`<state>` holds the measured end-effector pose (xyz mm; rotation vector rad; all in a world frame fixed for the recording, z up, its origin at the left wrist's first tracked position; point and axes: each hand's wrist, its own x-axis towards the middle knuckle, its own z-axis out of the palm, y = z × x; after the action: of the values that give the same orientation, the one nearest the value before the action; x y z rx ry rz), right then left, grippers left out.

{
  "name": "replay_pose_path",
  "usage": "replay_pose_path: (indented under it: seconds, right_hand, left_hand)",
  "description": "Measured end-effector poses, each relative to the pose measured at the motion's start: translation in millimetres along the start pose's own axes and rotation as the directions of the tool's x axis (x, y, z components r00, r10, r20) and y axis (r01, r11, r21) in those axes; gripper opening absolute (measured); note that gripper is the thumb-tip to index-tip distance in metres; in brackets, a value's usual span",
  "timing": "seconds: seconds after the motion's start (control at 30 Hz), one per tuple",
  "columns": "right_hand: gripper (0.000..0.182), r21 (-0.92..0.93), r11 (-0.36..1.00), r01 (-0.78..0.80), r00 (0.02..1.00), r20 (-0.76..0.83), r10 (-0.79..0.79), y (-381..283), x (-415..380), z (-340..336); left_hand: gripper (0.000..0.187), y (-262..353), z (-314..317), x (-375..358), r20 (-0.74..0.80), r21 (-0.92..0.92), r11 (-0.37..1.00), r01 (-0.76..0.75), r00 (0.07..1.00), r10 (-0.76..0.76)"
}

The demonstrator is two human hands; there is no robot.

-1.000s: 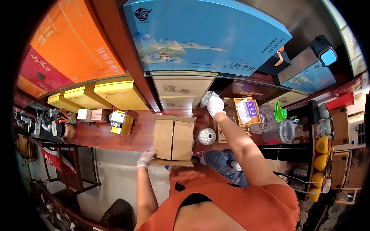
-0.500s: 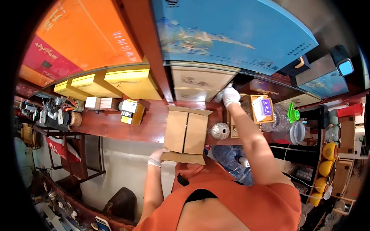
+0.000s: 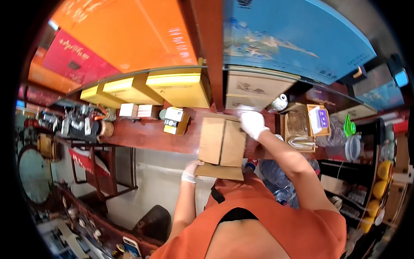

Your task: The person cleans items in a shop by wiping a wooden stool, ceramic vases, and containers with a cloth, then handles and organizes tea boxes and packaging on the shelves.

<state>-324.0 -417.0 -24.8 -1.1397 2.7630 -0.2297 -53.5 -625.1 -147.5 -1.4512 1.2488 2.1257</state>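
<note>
A brown cardboard box [image 3: 211,140] with its flaps folded outward rests at the front edge of the red-brown wooden counter. My left hand [image 3: 192,168], in a white glove, is closed on the box's near left corner. At the far right corner, my gloved right hand [image 3: 253,124] has its fingers closed at the flap edge; the fingertips are partly hidden. A white patterned vase [image 3: 280,102] stands farther back on the counter, beyond my right hand and apart from it. My right forearm largely covers another pale object beside it.
Yellow boxes [image 3: 179,88] line the back left, below large orange [image 3: 129,36] and blue [image 3: 293,41] boxes. To the right are a wooden tray [image 3: 308,148] and a tissue box [image 3: 321,121]. A chair [image 3: 101,168] stands at left; large plastic bottles [image 3: 276,177] are under the counter.
My right hand has drawn back from the rear of the counter to the box's far right corner. The vase it was at now stands there released. My left hand keeps its hold; the view has shifted.
</note>
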Motion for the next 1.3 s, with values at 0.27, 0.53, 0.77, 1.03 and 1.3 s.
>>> replay_pose_path:
  seconds: [0.27, 0.53, 0.77, 1.03, 1.3]
  right_hand:
    - [0.027, 0.105, 0.991, -0.083, 0.949, -0.296, 0.111, -57, 33, 33]
    - [0.034, 0.871, 0.170, -0.462, 0.791, 0.318, 0.522, 33, -162, -60]
    - [0.027, 0.597, -0.786, 0.159, 0.666, 0.523, 0.532, 123, -229, -42]
    - [0.045, 0.664, -0.747, -0.023, 0.560, 0.628, 0.541, 137, -227, 90]
    - [0.052, 0.840, -0.391, -0.375, 0.754, 0.522, 0.398, 133, -207, 29]
  left_hand:
    - [0.021, 30, -76, 65, 0.118, 0.031, 0.992, 0.123, 0.985, -0.126]
    - [0.020, 96, -11, -69, -0.182, 0.432, 0.651, -0.624, 0.646, 0.741]
    - [0.097, 5, 254, -78, 0.528, 0.398, 0.535, -0.745, 0.663, 0.530]
    - [0.132, -45, 316, 15, 0.600, 0.206, 0.753, -0.625, 0.688, 0.408]
    - [0.086, -41, 311, 20, 0.757, 0.280, 0.364, -0.888, 0.438, 0.486]
